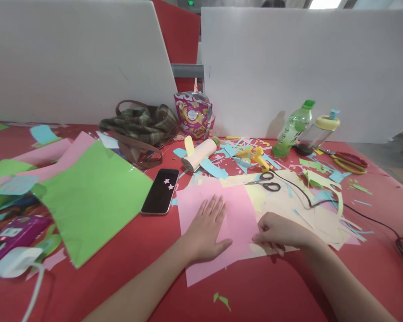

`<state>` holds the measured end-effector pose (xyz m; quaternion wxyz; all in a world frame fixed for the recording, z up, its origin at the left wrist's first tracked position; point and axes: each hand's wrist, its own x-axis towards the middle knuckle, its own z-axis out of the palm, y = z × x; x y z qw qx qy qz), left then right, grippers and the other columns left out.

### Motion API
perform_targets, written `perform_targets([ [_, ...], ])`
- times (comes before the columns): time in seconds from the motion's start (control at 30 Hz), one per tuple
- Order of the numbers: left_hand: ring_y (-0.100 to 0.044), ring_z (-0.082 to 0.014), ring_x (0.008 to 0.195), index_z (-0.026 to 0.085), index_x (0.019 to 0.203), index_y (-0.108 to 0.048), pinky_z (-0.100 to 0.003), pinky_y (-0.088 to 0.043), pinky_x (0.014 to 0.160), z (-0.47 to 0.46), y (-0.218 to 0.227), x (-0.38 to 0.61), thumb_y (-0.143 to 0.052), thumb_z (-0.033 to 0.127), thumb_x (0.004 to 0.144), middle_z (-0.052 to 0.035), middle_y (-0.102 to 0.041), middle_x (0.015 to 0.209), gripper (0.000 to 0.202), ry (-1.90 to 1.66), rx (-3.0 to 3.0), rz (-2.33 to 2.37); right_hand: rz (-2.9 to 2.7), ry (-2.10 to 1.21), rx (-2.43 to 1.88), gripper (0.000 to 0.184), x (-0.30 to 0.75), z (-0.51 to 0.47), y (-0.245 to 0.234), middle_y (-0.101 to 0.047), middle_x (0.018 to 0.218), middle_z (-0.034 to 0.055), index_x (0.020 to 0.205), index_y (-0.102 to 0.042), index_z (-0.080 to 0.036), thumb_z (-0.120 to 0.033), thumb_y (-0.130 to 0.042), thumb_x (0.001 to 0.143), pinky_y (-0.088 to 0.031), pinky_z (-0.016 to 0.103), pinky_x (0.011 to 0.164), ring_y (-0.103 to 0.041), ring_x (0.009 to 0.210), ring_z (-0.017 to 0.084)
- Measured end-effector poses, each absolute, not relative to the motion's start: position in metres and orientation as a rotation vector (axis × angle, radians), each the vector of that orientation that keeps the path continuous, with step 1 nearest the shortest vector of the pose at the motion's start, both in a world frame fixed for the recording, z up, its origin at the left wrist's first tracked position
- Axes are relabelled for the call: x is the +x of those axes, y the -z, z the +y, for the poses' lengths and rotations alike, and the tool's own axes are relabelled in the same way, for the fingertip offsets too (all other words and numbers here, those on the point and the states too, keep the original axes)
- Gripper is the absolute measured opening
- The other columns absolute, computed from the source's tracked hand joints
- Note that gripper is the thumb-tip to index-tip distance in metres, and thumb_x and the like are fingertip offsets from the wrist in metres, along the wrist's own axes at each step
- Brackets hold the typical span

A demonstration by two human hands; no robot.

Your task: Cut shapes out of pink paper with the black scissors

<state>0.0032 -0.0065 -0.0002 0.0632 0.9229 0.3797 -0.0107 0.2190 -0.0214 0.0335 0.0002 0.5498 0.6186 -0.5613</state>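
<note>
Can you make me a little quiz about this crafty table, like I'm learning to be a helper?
1. Pick one. What lies under the left hand?
A) green paper
B) pink paper
C) scissors

2. True or false? Two pink stars are on the smartphone.

3. Fill in the blank. The cap on the plastic drink bottle is ____.

Key: 1. B; 2. true; 3. green.
</note>
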Motion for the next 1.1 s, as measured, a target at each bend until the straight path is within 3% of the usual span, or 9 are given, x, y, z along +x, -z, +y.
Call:
perform_targets([
  [0.4, 0.013, -0.0251, 0.123, 0.012, 0.131, -0.001, -0.041, 0.001, 0.100, -0.005, -0.002, 0.002, -0.026, 0.053, 0.076, -0.0091, 0.005, 0.138, 0.073, 0.039, 2.712, 1.120, 1.986, 1.739, 1.685, 0.027, 0.229, -0.020, -0.031, -0.049, 0.036, -0.0019, 0.045, -0.045, -0.015, -0.024, -0.045, 0.070, -0.033, 0.017, 0.033, -0.045, 0.030, 0.008],
  [0.53, 0.008, -0.0241, 0.124, 0.008, 0.130, -0.001, -0.039, -0.006, 0.102, -0.005, 0.000, 0.000, -0.024, 0.055, 0.077, -0.0115, 0.003, 0.137, 0.074, -0.124, 2.592, 1.140, 2.116, 1.840, 1.603, 0.017, 0.227, -0.019, -0.035, -0.046, 0.044, -0.0036, 0.057, -0.048, -0.015, -0.021, -0.042, 0.072, -0.037, 0.018, 0.039, -0.046, 0.036, 0.008],
  [0.63, 0.000, -0.0216, 0.125, 0.008, 0.130, -0.002, -0.037, -0.014, 0.101, -0.004, 0.003, -0.001, -0.023, 0.045, 0.082, -0.0115, -0.004, 0.138, 0.065, -0.329, 2.516, 1.210, 2.227, 1.825, 1.587, 0.014, 0.222, -0.020, -0.037, -0.048, 0.048, -0.0026, 0.066, -0.052, -0.014, -0.016, -0.040, 0.072, -0.037, 0.018, 0.042, -0.045, 0.040, 0.008],
  [0.77, -0.017, -0.0204, 0.123, 0.009, 0.125, -0.021, -0.038, -0.019, 0.100, 0.005, 0.005, -0.007, -0.028, 0.030, 0.083, -0.0122, -0.029, 0.130, 0.048, -0.623, 2.545, 1.312, 2.324, 1.861, 1.676, 0.012, 0.217, -0.020, -0.039, -0.049, 0.055, -0.0008, 0.064, -0.053, -0.014, -0.013, -0.041, 0.068, -0.039, 0.020, 0.048, -0.048, 0.049, 0.010],
  [0.87, -0.035, -0.0217, 0.111, 0.011, 0.108, -0.044, -0.038, -0.025, 0.096, 0.020, 0.000, -0.019, -0.033, 0.022, 0.080, -0.0116, -0.046, 0.115, 0.032, -0.755, 2.569, 1.494, 2.351, 1.951, 1.676, 0.011, 0.214, -0.019, -0.040, -0.046, 0.054, -0.0015, 0.060, -0.051, -0.015, -0.015, -0.042, 0.067, -0.039, 0.021, 0.051, -0.047, 0.051, 0.011],
  [0.97, -0.047, -0.0220, 0.095, 0.012, 0.092, -0.053, -0.037, -0.034, 0.086, 0.039, -0.012, -0.040, -0.039, 0.018, 0.075, -0.0106, -0.052, 0.101, 0.023, -0.675, 2.550, 1.737, 2.328, 2.017, 1.652, 0.011, 0.212, -0.018, -0.041, -0.045, 0.055, -0.0020, 0.061, -0.052, -0.015, -0.016, -0.043, 0.067, -0.039, 0.021, 0.051, -0.045, 0.052, 0.011],
  [1.1, -0.050, -0.0214, 0.082, 0.018, 0.084, -0.057, -0.037, -0.036, 0.075, 0.063, -0.033, -0.073, -0.039, 0.015, 0.074, -0.0055, -0.055, 0.091, 0.021, -0.410, 2.524, 1.933, 2.306, 2.006, 1.653, 0.011, 0.212, -0.017, -0.039, -0.046, 0.055, -0.0016, 0.061, -0.053, -0.014, -0.016, -0.044, 0.067, -0.039, 0.021, 0.051, -0.045, 0.053, 0.011],
])
